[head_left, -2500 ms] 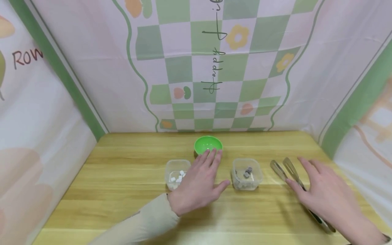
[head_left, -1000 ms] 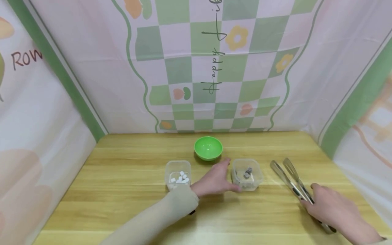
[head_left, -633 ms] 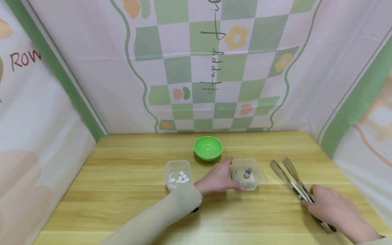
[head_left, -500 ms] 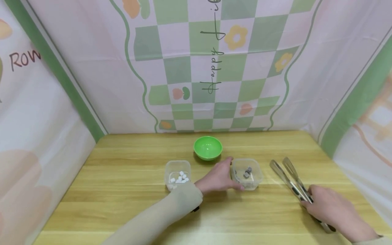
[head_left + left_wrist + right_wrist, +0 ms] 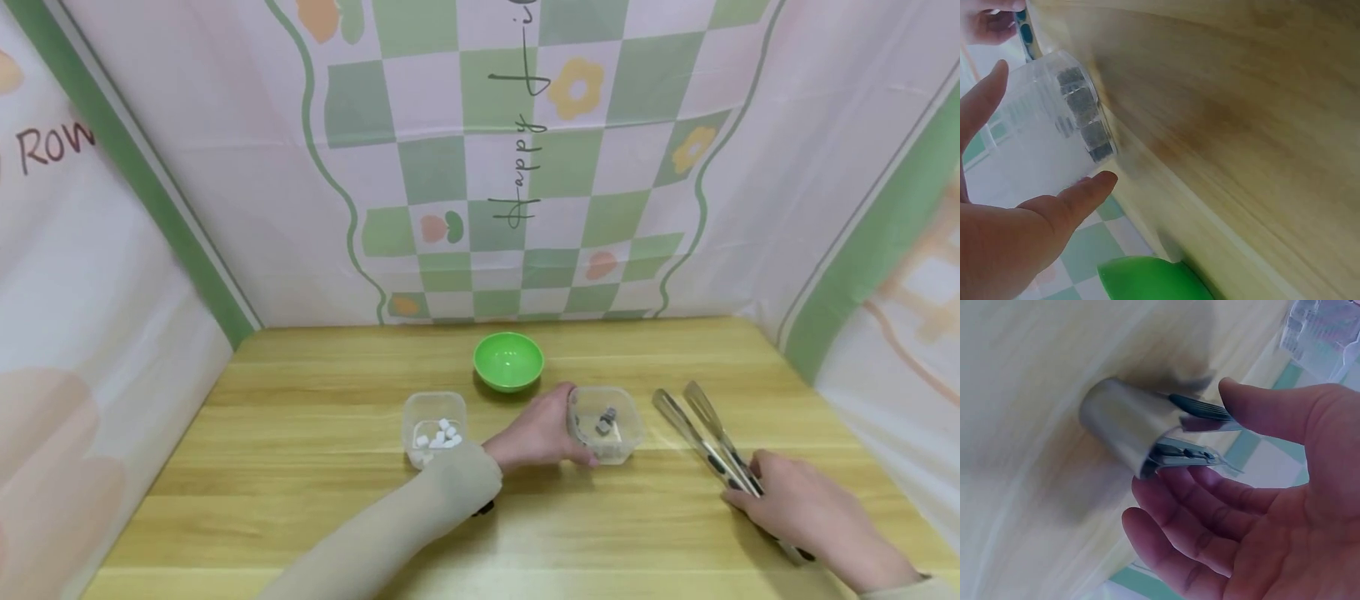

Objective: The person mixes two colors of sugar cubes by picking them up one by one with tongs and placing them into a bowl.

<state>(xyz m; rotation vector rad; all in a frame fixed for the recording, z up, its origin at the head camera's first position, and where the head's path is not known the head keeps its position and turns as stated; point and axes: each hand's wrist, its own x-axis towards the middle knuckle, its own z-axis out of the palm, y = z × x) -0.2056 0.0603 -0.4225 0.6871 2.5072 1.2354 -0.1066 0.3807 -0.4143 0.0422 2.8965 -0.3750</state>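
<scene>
In the head view my left hand [image 5: 542,427] grips the left side of a clear plastic container [image 5: 628,425], thumb at the front and fingers at the back. Several grey cubes [image 5: 1082,106] lie in its bottom. My right hand [image 5: 810,508] holds metal tongs [image 5: 693,425] by the handles, their tips apart and pointing away from me. The right wrist view shows my thumb on one dark-padded handle and my curled fingers along the other, near the bent metal end [image 5: 1119,422]. My left sleeve partly covers a second clear container [image 5: 435,403] with white cubes [image 5: 442,435].
A green bowl [image 5: 509,364] stands behind and between the two containers. Wooden tabletop [image 5: 315,467] spreads around them. A patterned cloth [image 5: 495,167] hangs behind the table, with more cloth at both sides.
My left hand has moved from before the green bowl rightward onto the container. My right hand has come down onto the tongs, which have since shifted slightly left.
</scene>
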